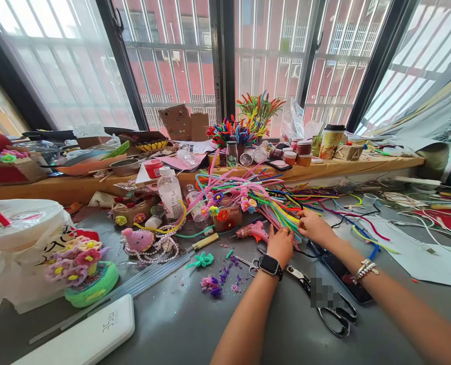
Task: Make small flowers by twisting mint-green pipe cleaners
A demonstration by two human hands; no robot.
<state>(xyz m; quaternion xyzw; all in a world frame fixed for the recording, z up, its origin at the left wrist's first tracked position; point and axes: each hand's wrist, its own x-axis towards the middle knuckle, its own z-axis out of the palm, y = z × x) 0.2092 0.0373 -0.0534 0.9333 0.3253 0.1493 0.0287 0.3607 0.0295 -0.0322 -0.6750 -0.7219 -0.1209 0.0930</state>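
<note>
A loose bundle of many-coloured pipe cleaners (248, 190) lies across the middle of the table, its near ends pointing toward me. My left hand (280, 248), with a black watch at the wrist, is closed over these near ends beside a pink glue gun (253, 231). From the right, my right hand (316, 229) reaches into the same bundle with fingers curled around some strands; its fingertips are partly hidden. Small scissors (250, 264) lie by my left wrist. Large black-handled scissors (334, 320) rest between my forearms, and a dark phone (339, 271) lies under my right forearm.
Purple fluff scraps (225, 274) and a green pipe-cleaner piece (202, 260) lie left of my hands. Glue sticks (145, 276), a flower-topped green pot (92, 284), a white power bank (84, 332) and a bagged cup (20, 238) occupy the left. A cluttered ledge (309, 170) runs behind.
</note>
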